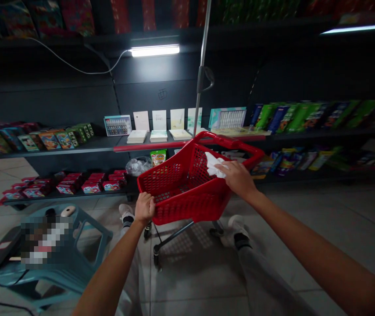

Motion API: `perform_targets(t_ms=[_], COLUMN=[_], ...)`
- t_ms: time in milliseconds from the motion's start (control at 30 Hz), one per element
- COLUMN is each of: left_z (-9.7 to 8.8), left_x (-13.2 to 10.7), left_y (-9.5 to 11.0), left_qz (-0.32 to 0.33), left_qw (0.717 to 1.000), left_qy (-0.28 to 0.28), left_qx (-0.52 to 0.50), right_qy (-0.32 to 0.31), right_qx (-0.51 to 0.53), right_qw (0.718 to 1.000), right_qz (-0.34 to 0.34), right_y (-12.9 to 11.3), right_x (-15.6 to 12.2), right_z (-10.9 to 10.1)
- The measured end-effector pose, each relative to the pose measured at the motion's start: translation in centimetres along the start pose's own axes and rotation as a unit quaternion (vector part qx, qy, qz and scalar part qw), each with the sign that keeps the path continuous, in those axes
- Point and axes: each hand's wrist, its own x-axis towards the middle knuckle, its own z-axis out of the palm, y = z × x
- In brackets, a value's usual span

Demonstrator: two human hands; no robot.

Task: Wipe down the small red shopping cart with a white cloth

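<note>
A small red shopping cart with perforated plastic sides stands on the floor between my feet. My left hand is closed over the near left corner of its basket rim. A crumpled white cloth is in my right hand, held at the right part of the basket by the near rim, below the handle. Whether the cloth touches the plastic I cannot tell. The inside of the basket shows a grid floor and mesh walls.
Shelves ahead hold booklets, green and blue packages and small boxes. Red boxes line the bottom shelf. A blue-grey plastic stool stands at left with things on it. A metal pole rises behind the cart.
</note>
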Motion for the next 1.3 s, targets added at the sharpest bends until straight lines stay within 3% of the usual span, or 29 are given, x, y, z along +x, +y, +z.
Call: perform_targets(t_ms=[167,333,433,533,667,733,800,933,1033,1100,1167,1233,1300], left_z=[-1.4,-1.9,-0.5,0.5,0.4,0.2,0.2,0.3,0.2,0.1,0.0,0.0,0.1], left_x=[1.7,5.7,7.7,8.6,8.8,8.7,8.7,8.7,8.6,8.4,8.3,8.3,8.3], left_y=[-0.3,1.4,3.6,5.2,5.6,5.5,5.4,5.4,5.4,5.3,5.3,5.3,5.2], left_qz=[-0.044,-0.113,-0.133,-0.149,-0.156,-0.157,-0.157,-0.159,-0.157,-0.154,-0.150,-0.149,-0.150], left_qw=[0.994,0.962,0.939,0.927,0.917,0.914,0.913,0.914,0.917,0.918,0.920,0.922,0.923], left_qy=[-0.101,-0.249,-0.316,-0.343,-0.363,-0.369,-0.371,-0.367,-0.362,-0.358,-0.354,-0.349,-0.347], left_qx=[0.010,0.013,-0.002,-0.016,-0.050,-0.062,-0.069,-0.068,-0.065,-0.066,-0.071,-0.075,-0.078], right_qy=[0.017,0.055,0.100,0.122,0.120,0.103,0.071,-0.056,-0.083,-0.071,-0.079,-0.083,-0.044], right_qx=[-0.001,0.052,0.097,0.118,0.156,0.159,0.132,0.110,0.194,0.253,0.282,0.282,0.270], right_qw=[0.998,0.988,0.973,0.951,0.894,0.881,0.894,0.938,0.944,0.948,0.951,0.955,0.960], right_qz=[0.065,0.137,0.183,0.257,0.403,0.433,0.423,0.323,0.255,0.180,0.096,0.051,0.062], right_y=[0.4,-2.4,-4.1,-4.8,-6.3,-8.8,-12.8,-22.5,-26.8,-26.8,-24.6,-20.5,-15.5], right_x=[-0.4,-1.6,-3.0,-4.3,-4.8,-4.5,-4.1,-4.4,-6.1,-7.7,-9.2,-10.2,-10.6], right_z=[-0.7,-0.1,1.4,3.9,7.6,8.7,9.0,8.6,9.1,10.0,11.1,12.1,12.9])
